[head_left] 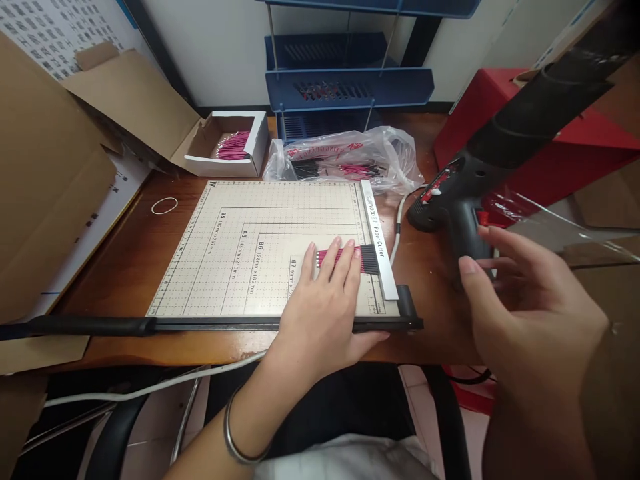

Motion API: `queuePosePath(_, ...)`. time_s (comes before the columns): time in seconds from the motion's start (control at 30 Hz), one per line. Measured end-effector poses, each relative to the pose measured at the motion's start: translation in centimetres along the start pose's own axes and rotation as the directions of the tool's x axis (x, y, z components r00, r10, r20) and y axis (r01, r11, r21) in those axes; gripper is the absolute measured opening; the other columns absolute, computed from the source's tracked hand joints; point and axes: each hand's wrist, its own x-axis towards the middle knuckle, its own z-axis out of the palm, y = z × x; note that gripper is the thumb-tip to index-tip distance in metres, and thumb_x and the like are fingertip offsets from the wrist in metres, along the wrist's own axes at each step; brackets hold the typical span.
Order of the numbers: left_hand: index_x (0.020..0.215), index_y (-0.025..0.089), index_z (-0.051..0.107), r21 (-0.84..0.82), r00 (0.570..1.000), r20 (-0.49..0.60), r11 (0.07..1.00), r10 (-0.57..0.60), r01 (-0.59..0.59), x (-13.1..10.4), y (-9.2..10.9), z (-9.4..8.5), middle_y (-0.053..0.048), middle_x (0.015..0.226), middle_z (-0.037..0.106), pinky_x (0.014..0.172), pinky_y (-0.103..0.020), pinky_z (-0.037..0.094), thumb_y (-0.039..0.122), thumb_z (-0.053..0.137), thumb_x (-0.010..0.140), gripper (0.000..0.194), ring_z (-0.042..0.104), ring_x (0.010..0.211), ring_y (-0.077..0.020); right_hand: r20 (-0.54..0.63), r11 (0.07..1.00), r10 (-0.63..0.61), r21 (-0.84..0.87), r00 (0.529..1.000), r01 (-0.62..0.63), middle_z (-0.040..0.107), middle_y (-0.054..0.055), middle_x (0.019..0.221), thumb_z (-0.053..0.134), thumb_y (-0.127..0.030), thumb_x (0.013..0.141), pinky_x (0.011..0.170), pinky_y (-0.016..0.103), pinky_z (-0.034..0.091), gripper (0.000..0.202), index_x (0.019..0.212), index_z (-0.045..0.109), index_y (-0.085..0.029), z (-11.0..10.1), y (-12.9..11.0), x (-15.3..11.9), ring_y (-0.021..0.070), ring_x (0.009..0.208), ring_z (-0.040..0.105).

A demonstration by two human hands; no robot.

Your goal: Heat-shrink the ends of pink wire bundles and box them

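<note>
My left hand (323, 307) lies flat, fingers stretched, over a row of pink wires (341, 257) on the cream board of a paper cutter (235, 267). Black sleeves (370, 259) cover the wires' right ends and reach the cutter's white guide strip (381, 247). The fingers partly hide the wires. My right hand (535, 300) is open beside the grip of a black pistol-shaped tool (463, 227) with a red trigger, which resembles a heat gun. Its thumb and forefinger are apart near the grip; whether they touch it I cannot tell.
Behind the cutter are a cardboard box (257, 133) of pink wires and a clear plastic bag (400, 157) with pink and black pieces. A blue rack (350, 87) stands farther back. The cutter's black handle (95, 325) lies along the front. A rubber band (165, 206) rests at left.
</note>
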Motion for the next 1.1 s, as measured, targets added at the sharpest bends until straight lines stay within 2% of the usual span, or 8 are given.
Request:
queuePosePath(0.07, 0.161, -0.003, 0.031, -0.003, 1.000, -0.017, 1.000, -0.001, 0.001, 0.0, 0.0, 0.2, -0.021, 0.171, 0.027, 0.130, -0.064, 0.014, 0.079, 0.049, 0.092, 0.109, 0.018, 0.161, -0.0409, -0.059, 0.983, -0.076, -0.173, 0.995, 0.064, 0.063, 0.011, 0.142, 0.067, -0.044, 0.089, 0.111, 0.052, 0.052, 0.057, 0.141, 0.063, -0.022, 0.5, 0.8, 1.0, 0.0299, 0.121, 0.066)
queuePosePath(0.2, 0.160, -0.005, 0.031, -0.015, 0.998, -0.051, 1.000, 0.024, -0.025, -0.2, 0.2, 0.4, -0.022, 0.171, 0.025, 0.133, -0.054, 0.015, 0.079, 0.053, 0.091, 0.111, 0.017, 0.162, -0.0362, 0.229, 0.943, 0.047, -0.330, 0.972, 0.032, 0.031, 0.014, 0.167, 0.054, -0.041, 0.093, 0.125, 0.062, 0.034, 0.078, 0.164, 0.033, -0.016, 1.4, 1.9, 3.1, 0.0377, 0.154, 0.036)
queuePosePath(0.67, 0.152, 0.009, 0.047, -0.155, 0.932, -0.282, 0.970, -0.226, 0.189, -2.6, -4.4, -0.7, -0.018, 0.157, 0.053, 0.129, -0.061, 0.026, 0.047, 0.049, 0.106, 0.060, 0.043, 0.152, -0.0339, 0.267, 0.906, 0.115, -0.424, 0.957, 0.010, 0.044, 0.016, 0.158, 0.048, -0.035, 0.094, 0.118, 0.057, 0.041, 0.071, 0.161, 0.039, -0.015, 1.5, 1.1, 4.0, 0.0371, 0.145, 0.046)
queuePosePath(0.8, 0.136, 0.014, 0.063, -0.223, 0.895, -0.342, 0.950, -0.285, 0.218, -2.7, -4.4, 0.0, -0.014, 0.142, 0.067, 0.126, -0.057, 0.036, 0.036, 0.053, 0.105, 0.039, 0.057, 0.142, -0.0298, 0.104, 0.984, 0.135, 0.100, 0.985, -0.145, 0.052, 0.019, 0.151, 0.056, -0.057, 0.089, 0.108, 0.052, 0.049, 0.077, 0.153, 0.047, -0.016, 1.4, 0.5, 5.6, 0.0328, 0.124, 0.063)
queuePosePath(0.9, 0.132, 0.013, 0.066, -0.232, 0.887, -0.353, 0.946, -0.298, 0.226, -2.6, -4.2, 0.0, -0.013, 0.140, 0.069, 0.124, -0.057, 0.040, 0.032, 0.052, 0.105, 0.036, 0.059, 0.140, -0.0298, 0.394, 0.796, 0.096, 0.521, 0.914, -0.308, 0.049, 0.025, 0.152, 0.002, -0.075, 0.095, 0.090, 0.045, 0.056, 0.100, 0.156, 0.044, -0.008, 1.7, -0.1, 8.8, 0.0303, 0.119, 0.065)
queuePosePath(0.93, 0.131, 0.012, 0.067, -0.230, 0.887, -0.354, 0.947, -0.297, 0.225, -2.6, -4.2, 0.0, -0.014, 0.140, 0.069, 0.124, -0.057, 0.041, 0.032, 0.053, 0.105, 0.036, 0.059, 0.140, -0.0302, 0.433, 0.860, 0.005, 0.458, 0.901, -0.225, 0.042, 0.022, 0.159, -0.010, -0.073, 0.093, 0.088, 0.043, 0.056, 0.105, 0.160, 0.039, -0.008, 1.9, -0.4, 10.0, 0.0295, 0.126, 0.061)
queuePosePath(1.0, 0.132, 0.010, 0.067, -0.230, 0.886, -0.358, 0.948, -0.294, 0.222, -2.6, -4.2, 0.1, -0.015, 0.141, 0.068, 0.123, -0.057, 0.043, 0.030, 0.053, 0.104, 0.038, 0.058, 0.141, -0.0309, 0.474, 0.969, -0.012, -0.212, 0.881, 0.127, 0.037, 0.018, 0.163, 0.013, -0.055, 0.099, 0.069, 0.036, 0.054, 0.080, 0.163, 0.032, -0.010, 2.3, -1.1, 11.9, 0.0262, 0.120, 0.061)
queuePosePath(1.1, 0.132, 0.010, 0.068, -0.231, 0.886, -0.363, 0.949, -0.289, 0.215, -2.6, -4.2, 0.2, -0.016, 0.142, 0.067, 0.120, -0.055, 0.047, 0.029, 0.053, 0.103, 0.038, 0.057, 0.141, -0.0313, 0.652, 0.094, -0.221, -0.726, 0.725, 0.681, 0.023, 0.021, 0.169, 0.033, -0.047, 0.092, 0.071, 0.033, 0.054, 0.083, 0.161, 0.029, -0.002, 3.0, -2.1, 13.1, 0.0251, 0.113, 0.064)
